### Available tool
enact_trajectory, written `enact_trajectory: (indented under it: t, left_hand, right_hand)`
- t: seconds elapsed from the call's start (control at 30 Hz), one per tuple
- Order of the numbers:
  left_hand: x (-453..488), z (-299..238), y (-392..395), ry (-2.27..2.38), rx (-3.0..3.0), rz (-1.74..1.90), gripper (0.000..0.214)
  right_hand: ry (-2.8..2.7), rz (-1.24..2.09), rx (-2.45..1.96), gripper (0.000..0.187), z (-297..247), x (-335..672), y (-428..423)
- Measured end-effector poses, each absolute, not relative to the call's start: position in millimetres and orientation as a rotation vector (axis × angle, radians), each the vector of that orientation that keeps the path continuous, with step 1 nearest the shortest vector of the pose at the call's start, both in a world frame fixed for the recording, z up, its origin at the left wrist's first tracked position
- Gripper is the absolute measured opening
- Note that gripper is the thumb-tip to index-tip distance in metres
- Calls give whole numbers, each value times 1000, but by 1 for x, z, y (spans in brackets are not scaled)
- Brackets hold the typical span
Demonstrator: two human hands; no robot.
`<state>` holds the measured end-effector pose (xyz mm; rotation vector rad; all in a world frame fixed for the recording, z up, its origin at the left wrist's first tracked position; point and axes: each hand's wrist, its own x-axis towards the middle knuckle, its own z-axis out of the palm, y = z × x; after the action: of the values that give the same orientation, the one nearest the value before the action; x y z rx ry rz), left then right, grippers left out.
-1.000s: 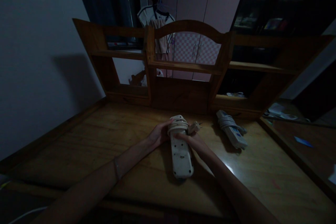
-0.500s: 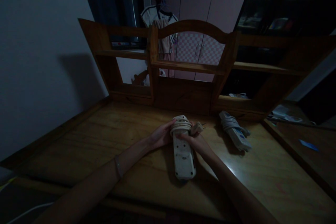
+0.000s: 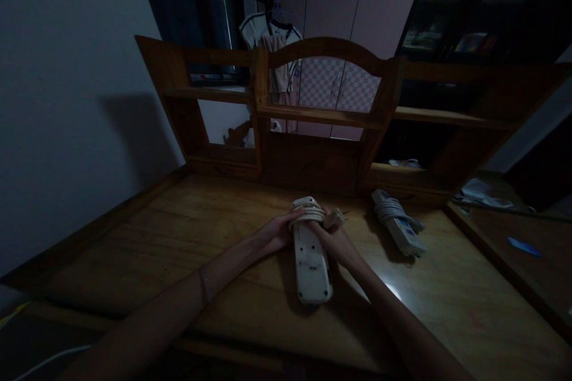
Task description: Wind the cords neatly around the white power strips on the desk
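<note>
Power strip (image 3: 313, 277), pale, its screw-dotted face up, sits over the wooden desk (image 3: 201, 238) — whether touching it, I can't tell. Compared with half a second ago, the left hand (image 3: 277, 233) has its thumb over the wound cord (image 3: 308, 215), and the thumb of the right hand (image 3: 336, 242) has slid up to the coils' lower edge. Both curl partly closed around the coiled end — the hold now seems to press on the cord, still wrapped. The plug (image 3: 335, 219) juts beside the right hand; another strip (image 3: 402, 233) lies apart, rightward.
</note>
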<state>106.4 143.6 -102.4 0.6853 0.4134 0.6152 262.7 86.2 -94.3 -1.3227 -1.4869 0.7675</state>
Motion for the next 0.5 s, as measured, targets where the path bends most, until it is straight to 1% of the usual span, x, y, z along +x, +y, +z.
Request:
enact_trajectory:
  t: [0.13, 0.3, 0.5]
  left_hand:
    - [107, -104, 144, 399, 691, 638, 32]
    - [108, -102, 142, 408, 750, 637, 33]
    - [108, -103, 143, 398, 799, 672, 32]
  right_hand:
    - [-1539, 677, -1405, 31, -93, 264, 84]
    - [-1586, 651, -1482, 32, -90, 265, 79]
    - [-1688, 658, -1382, 31, -81, 270, 70]
